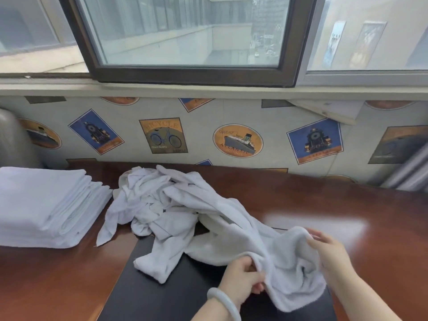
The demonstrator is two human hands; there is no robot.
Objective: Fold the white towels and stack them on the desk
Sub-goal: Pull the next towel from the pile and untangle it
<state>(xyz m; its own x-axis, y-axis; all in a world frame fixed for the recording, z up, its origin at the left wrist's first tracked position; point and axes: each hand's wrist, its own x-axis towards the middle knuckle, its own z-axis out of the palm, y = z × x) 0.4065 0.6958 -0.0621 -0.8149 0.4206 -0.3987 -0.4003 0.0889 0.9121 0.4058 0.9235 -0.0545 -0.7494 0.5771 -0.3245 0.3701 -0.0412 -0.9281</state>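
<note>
Right, both hands are on one white towel (284,256) at the near edge of the desk (361,205). The left hand (243,274), pale bangle (222,300) on its wrist, has its fingers curled and pinches a fold of the cloth. The right hand (328,249) grips the towel's far edge between thumb and fingers. The towel is bunched and rumpled between them, draped over a black mat (162,295) that lies on the brown wood. Its other end trails back into the heap of loose towels (159,195), a tangle in the middle of the desk. Over on the left sits the stack of folded towels (44,200), flat and tidy, just beside the heap. Behind it all, a wall (237,140) papered with ship, bicycle and train pictures, and a window (185,31) above.
</note>
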